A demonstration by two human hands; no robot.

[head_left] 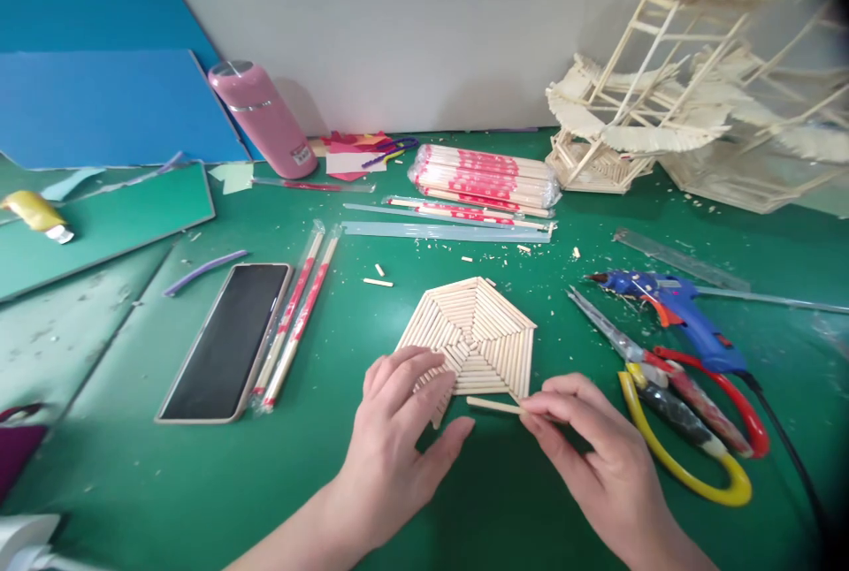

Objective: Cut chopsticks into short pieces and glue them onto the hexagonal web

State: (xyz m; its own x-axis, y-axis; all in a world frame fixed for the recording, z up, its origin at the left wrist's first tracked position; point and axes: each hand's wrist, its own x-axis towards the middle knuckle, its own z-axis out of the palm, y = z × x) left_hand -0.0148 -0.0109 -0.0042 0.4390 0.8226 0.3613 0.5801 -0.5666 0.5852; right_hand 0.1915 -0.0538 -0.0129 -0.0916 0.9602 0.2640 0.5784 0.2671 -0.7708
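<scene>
A flat many-sided panel [474, 332] of short wooden sticks, laid in a spiral web pattern, lies on the green table. My left hand [404, 430] rests over its lower left side, fingers stretched out and thumb apart, covering part of that edge. Between the thumb and fingertips of my right hand [590, 447] is a short wooden stick [494, 406]. This stick lies level just below the panel's near edge; its right end is hidden by my fingers.
To the right are a blue glue gun [683, 306] and scissors [676, 385] with red and yellow handles. A phone [222, 346] and wrapped chopsticks [298, 315] lie left. Behind stand a chopstick bundle [484, 173], a pink bottle [269, 120] and a stick-built tower [637, 102].
</scene>
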